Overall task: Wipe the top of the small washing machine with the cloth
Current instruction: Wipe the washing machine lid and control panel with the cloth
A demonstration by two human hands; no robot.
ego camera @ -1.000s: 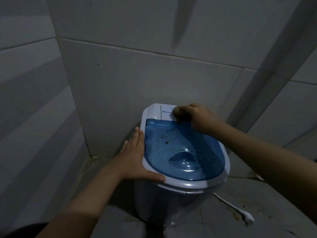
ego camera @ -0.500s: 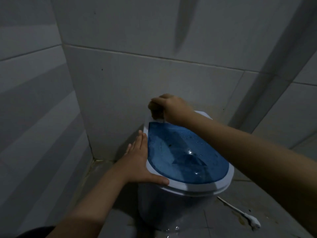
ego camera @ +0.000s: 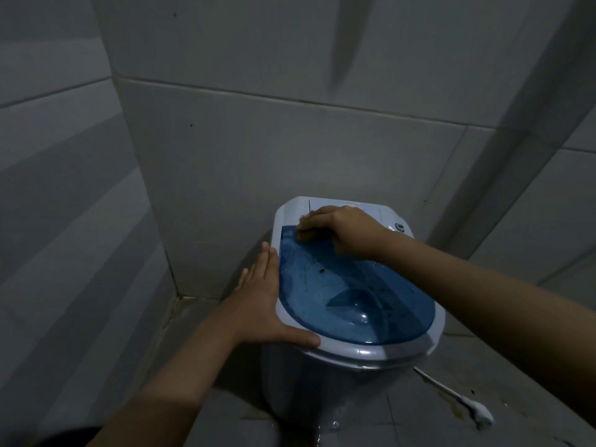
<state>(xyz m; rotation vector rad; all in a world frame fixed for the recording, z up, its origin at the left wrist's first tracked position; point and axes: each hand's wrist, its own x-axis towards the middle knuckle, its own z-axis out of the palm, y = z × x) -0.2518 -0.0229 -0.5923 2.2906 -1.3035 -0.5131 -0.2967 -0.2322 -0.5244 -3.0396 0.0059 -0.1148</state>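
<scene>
While the left hand (ego camera: 263,304), spread flat, steadies the washing machine (ego camera: 351,346), the right hand (ego camera: 345,230) bunches the dark cloth (ego camera: 304,234), scrubbing the lid's (ego camera: 338,301) rear.

Walls: large pale grey tiles (ego camera: 290,162), thin grout lines, a few small dark specks.
Corner: left wall (ego camera: 58,188) meets back wall at a vertical joint low left of centre; grime at its foot.
Right side: a second wall (ego camera: 548,221) angles in, crossed by a broad diagonal shadow.
Floor: grey tiles (ego camera: 419,414), wet patches, brownish stains at lower right.
On floor: white cord with plug (ego camera: 480,412), lying at lower right.
Light: dim, bluish-grey; soft striped shadows across left wall, one tapered shadow high on back wall.
</scene>
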